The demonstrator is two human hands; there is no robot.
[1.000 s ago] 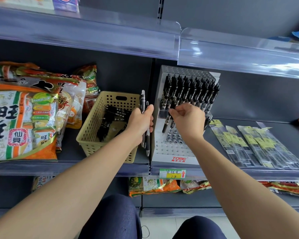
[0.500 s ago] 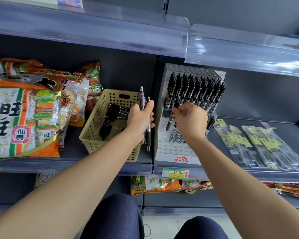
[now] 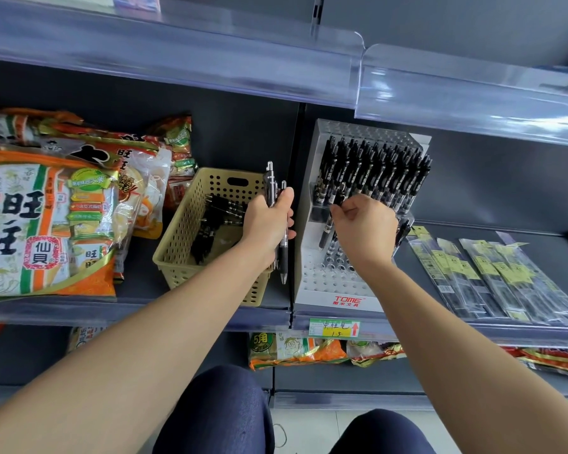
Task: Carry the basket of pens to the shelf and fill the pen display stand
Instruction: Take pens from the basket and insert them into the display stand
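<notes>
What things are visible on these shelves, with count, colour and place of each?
display stand: one, white, middle shelf.
basket: one, beige, left of the stand.
loose pens: several, black, inside the basket.
standing pens: many, black, upper rows of the stand.
snack bags: several, orange and white, shelf's left end.
sleeved packs: several, clear with yellow labels, flat at right.
price tag: one, green and yellow, shelf edge below the stand.
left grip: one, holds two pens upright beside the basket.
right grip: one, pinches one black pen at the stand.
</notes>
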